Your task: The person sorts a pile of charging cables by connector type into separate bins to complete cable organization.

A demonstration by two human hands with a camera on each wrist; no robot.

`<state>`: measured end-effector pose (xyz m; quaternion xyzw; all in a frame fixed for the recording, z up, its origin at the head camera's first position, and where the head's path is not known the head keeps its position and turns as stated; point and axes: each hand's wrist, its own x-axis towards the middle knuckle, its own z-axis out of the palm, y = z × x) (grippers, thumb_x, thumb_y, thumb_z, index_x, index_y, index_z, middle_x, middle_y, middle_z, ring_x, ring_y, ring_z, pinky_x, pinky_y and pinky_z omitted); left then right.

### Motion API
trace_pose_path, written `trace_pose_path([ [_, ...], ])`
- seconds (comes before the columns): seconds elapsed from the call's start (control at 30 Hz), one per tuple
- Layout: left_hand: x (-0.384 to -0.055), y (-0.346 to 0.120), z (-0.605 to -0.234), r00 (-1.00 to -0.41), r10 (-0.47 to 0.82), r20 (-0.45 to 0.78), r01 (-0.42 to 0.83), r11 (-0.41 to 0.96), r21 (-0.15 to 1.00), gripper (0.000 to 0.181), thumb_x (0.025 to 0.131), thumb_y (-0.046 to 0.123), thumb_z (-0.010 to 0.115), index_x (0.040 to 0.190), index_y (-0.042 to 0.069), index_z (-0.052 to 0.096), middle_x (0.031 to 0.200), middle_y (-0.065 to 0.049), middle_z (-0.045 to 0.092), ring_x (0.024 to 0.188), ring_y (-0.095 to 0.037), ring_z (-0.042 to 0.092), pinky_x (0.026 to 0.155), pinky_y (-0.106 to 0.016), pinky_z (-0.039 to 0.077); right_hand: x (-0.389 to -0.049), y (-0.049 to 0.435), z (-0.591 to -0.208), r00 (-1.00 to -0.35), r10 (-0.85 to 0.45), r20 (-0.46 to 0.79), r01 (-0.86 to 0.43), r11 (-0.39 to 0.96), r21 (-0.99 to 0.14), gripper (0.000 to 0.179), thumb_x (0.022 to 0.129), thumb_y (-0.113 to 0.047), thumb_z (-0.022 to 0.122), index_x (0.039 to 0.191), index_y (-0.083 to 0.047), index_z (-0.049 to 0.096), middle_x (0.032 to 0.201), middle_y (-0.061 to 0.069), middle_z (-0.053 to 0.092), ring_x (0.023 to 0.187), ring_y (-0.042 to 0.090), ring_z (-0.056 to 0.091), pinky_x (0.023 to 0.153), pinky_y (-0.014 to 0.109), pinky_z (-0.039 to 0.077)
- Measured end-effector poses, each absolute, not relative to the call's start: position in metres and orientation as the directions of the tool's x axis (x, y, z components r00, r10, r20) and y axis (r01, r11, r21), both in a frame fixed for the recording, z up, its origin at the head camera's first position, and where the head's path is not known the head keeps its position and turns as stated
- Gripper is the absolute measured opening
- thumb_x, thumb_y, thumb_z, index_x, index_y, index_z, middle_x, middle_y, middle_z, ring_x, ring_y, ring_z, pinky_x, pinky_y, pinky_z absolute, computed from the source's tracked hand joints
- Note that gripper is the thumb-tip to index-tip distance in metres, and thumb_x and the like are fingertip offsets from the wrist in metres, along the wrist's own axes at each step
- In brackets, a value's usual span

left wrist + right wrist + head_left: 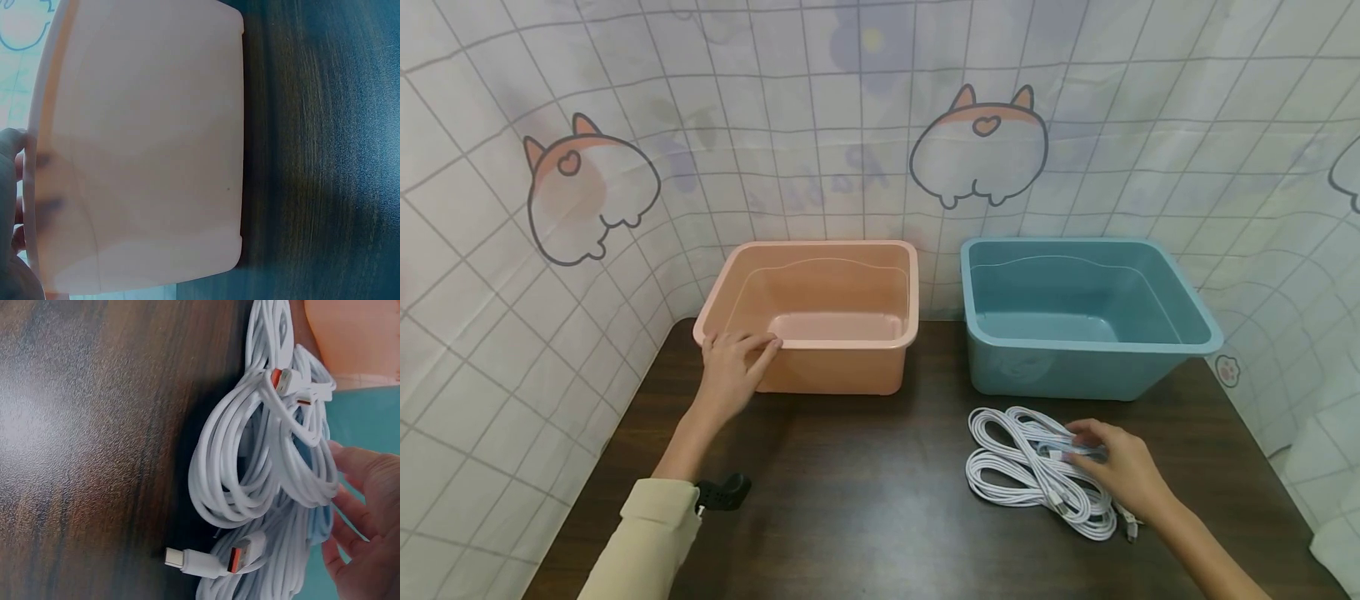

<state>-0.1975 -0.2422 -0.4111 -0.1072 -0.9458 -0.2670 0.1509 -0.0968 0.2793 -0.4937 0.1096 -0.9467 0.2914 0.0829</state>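
At the front-left rim of an orange-pink bin [827, 367] is my left hand [730, 367]. It grips the rim, with fingers over it and their dark shapes showing through the bin wall [144, 137]. Several coiled white cables [1022, 467] lie in a heap in front of the blue bin. My right hand [1120, 467] reaches into the heap's right side, thumb and fingers spread about a light-blue coil [1078, 447]. In the right wrist view the right hand's fingertips are right at the white loops [231, 462]. Cable plugs [194, 561] stick out towards the near side.
The blue bin [1045, 371] stands behind the cables, to the right of the orange-pink bin. A dark wood table [850, 492] carries everything. White gridded cloth [842, 117] hangs at the back and sides. A black strap device [724, 492] sits at my left wrist.
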Motion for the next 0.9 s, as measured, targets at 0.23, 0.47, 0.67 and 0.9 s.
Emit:
trace_pose_path([
  [0.23, -0.197, -0.242, -0.41, -0.932, 0.123, 0.342, 0.284, 0.833, 0.475, 0.033, 0.105, 0.025, 0.066, 0.119, -0.003, 0.076, 0.121, -0.028, 0.069, 0.125, -0.047, 0.057, 0.12, -0.072, 0.013, -0.1, 0.283, -0.499, -0.966, -0.174, 0.193, -0.252, 0.811, -0.528, 0.028, 0.082, -0.01, 0.09, 0.107, -0.004, 0.077, 0.096, 0.004, 0.074, 0.09, 0.032, 0.071, 0.077, 0.05, 0.058],
  [0.47, -0.197, -0.242, -0.41, -0.933, 0.122, 0.338, 0.279, 0.838, 0.469, 0.034, 0.105, 0.025, 0.065, 0.12, -0.002, 0.076, 0.122, -0.027, 0.07, 0.126, -0.047, 0.057, 0.12, -0.072, 0.013, -0.104, 0.285, -0.503, -0.966, -0.199, 0.165, -0.257, 0.81, -0.527, 0.021, 0.082, -0.006, 0.089, 0.101, -0.006, 0.079, 0.096, 0.002, 0.072, 0.091, 0.029, 0.069, 0.078, 0.046, 0.057],
  [0.67, -0.198, -0.243, -0.411, -0.932, 0.121, 0.342, 0.28, 0.839, 0.467, 0.033, 0.105, 0.026, 0.065, 0.12, -0.002, 0.076, 0.121, -0.027, 0.07, 0.126, -0.047, 0.057, 0.12, -0.072, 0.014, -0.103, 0.285, -0.506, -0.96, -0.216, 0.18, -0.279, 0.821, -0.498, 0.017, 0.083, -0.006, 0.088, 0.098, -0.007, 0.08, 0.094, -0.001, 0.069, 0.09, 0.025, 0.061, 0.077, 0.043, 0.052],
  [0.9, -0.199, -0.243, -0.412, -0.928, 0.124, 0.351, 0.288, 0.836, 0.467, 0.033, 0.105, 0.025, 0.066, 0.119, -0.003, 0.076, 0.12, -0.027, 0.071, 0.125, -0.047, 0.058, 0.12, -0.072, 0.014, -0.102, 0.284, -0.505, -0.958, -0.219, 0.185, -0.283, 0.824, -0.49, 0.017, 0.084, -0.006, 0.088, 0.098, -0.007, 0.08, 0.094, -0.001, 0.068, 0.089, 0.024, 0.061, 0.076, 0.042, 0.053],
])
